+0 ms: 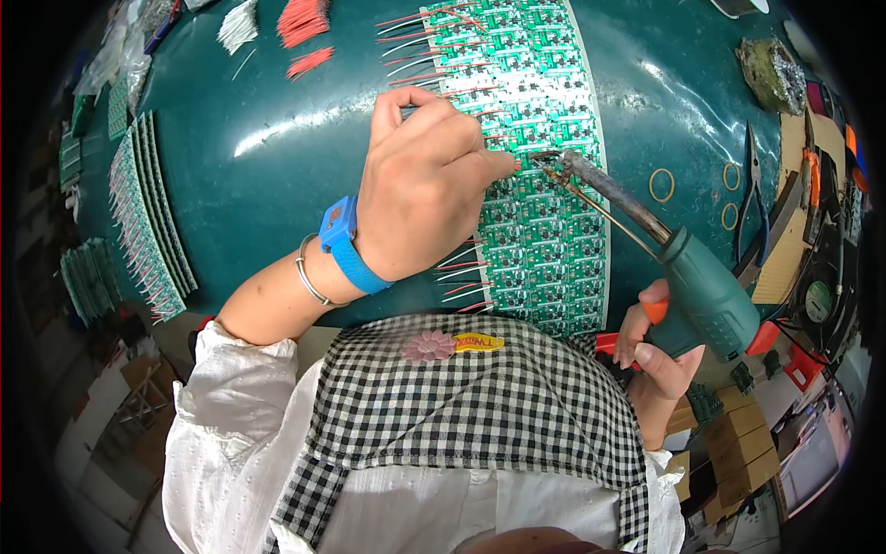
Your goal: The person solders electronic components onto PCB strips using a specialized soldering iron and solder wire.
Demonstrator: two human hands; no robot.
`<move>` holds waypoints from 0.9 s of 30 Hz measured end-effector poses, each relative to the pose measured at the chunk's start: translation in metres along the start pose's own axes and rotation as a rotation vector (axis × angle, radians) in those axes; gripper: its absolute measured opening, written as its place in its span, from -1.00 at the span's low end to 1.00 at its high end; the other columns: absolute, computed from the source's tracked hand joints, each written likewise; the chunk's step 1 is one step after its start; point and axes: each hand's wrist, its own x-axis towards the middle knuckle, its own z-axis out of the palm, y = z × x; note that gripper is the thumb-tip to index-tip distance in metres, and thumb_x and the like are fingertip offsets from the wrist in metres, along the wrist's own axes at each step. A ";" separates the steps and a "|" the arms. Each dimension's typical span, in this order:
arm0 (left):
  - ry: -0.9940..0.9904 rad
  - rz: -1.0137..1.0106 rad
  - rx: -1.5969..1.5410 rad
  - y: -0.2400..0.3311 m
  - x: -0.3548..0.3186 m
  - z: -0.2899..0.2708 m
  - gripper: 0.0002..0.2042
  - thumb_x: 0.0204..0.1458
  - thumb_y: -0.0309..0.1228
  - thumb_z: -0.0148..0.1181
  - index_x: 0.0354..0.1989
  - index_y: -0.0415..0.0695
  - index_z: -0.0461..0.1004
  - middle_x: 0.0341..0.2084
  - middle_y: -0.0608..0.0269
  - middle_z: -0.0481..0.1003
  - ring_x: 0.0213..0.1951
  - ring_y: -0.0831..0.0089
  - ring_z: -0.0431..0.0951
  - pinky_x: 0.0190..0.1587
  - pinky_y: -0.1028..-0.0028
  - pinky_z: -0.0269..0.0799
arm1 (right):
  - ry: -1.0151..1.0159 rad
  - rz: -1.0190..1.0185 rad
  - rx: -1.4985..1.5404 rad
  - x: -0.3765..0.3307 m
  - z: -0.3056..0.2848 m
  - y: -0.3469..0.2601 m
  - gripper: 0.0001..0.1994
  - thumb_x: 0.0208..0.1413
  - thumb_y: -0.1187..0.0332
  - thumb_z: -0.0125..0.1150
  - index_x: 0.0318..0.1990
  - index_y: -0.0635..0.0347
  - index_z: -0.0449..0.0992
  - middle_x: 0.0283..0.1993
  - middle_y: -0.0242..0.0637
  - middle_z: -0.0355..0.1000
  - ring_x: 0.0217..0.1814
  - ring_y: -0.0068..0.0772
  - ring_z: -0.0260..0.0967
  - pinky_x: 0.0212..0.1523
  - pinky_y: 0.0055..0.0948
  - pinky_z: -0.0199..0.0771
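A long green circuit board panel [544, 222] made of several small boards lies on the table, with red and white wires along its left edge. Over that edge is my left hand [429, 171], its finger and thumb pinched on a thin red wire [518, 167] whose end shows at the fingertips. My right hand [657, 351] is wrapped round the handle of a green soldering gun [711, 291]. The gun's dark metal tip [554, 166] meets the board close to the wire end, beside my left fingertips. A thin metal tube runs along the gun's barrel. My curled left fingers hide part of the wires.
Loose red wires [303, 23] and white wires [239, 26] lie at the far left. Stacked board panels [148, 217] stand at left. Rubber bands [661, 185], pliers [753, 185] and a rough lump with a silvery face [773, 76] lie at right.
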 end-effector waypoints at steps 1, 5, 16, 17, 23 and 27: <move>-0.001 -0.001 0.001 0.000 0.000 0.000 -0.72 -0.42 -0.68 0.29 -0.46 -0.06 0.61 -0.66 0.41 0.25 -0.53 0.42 0.34 -0.19 0.33 0.24 | -0.004 0.004 -0.013 0.000 0.001 0.000 -0.48 -0.08 0.43 0.22 0.00 0.50 0.17 -0.65 -0.26 0.25 -0.72 -0.47 0.22 -0.71 -0.52 0.30; -0.013 -0.017 -0.004 0.001 -0.001 -0.001 -0.72 -0.43 -0.70 0.28 -0.46 -0.07 0.61 -0.66 0.40 0.25 -0.53 0.41 0.34 -0.17 0.31 0.23 | 0.085 0.103 0.042 -0.004 0.005 -0.004 -0.45 -0.25 0.51 0.29 -0.02 0.51 0.27 -0.15 -0.07 0.30 -0.57 -0.45 0.29 -0.62 -0.56 0.35; -0.034 -0.008 0.030 0.003 -0.003 -0.001 -0.68 -0.45 -0.72 0.23 -0.43 -0.11 0.60 -0.64 0.37 0.23 -0.52 0.36 0.31 -0.16 0.28 0.24 | 0.071 0.098 0.013 -0.002 0.010 0.001 -0.60 -0.14 0.48 0.27 -0.17 0.37 0.23 -0.61 -0.20 0.27 -0.66 -0.42 0.24 -0.67 -0.50 0.29; -0.041 0.014 0.041 0.002 -0.004 0.000 -0.75 -0.42 -0.66 0.21 -0.46 -0.14 0.58 -0.61 0.35 0.25 -0.48 0.36 0.33 -0.13 0.24 0.22 | 0.071 0.099 0.013 -0.002 0.009 0.002 -0.60 -0.14 0.48 0.27 -0.17 0.37 0.23 -0.61 -0.20 0.27 -0.66 -0.42 0.24 -0.67 -0.50 0.29; -0.037 0.034 0.066 0.003 -0.004 0.000 -0.75 -0.43 -0.65 0.21 -0.46 -0.15 0.57 -0.61 0.35 0.24 -0.48 0.37 0.32 -0.13 0.23 0.23 | 0.037 0.060 0.038 -0.002 0.010 -0.004 -0.58 -0.13 0.48 0.26 -0.12 0.40 0.22 -0.62 -0.22 0.26 -0.68 -0.43 0.23 -0.68 -0.51 0.30; -0.030 0.028 0.076 0.004 -0.003 0.000 -0.69 -0.46 -0.71 0.23 -0.43 -0.12 0.59 -0.64 0.36 0.22 -0.52 0.37 0.31 -0.16 0.26 0.25 | 0.079 0.024 0.120 0.004 0.007 -0.007 -0.48 -0.23 0.46 0.26 -0.05 0.53 0.29 -0.65 -0.24 0.26 -0.72 -0.47 0.18 -0.68 -0.55 0.25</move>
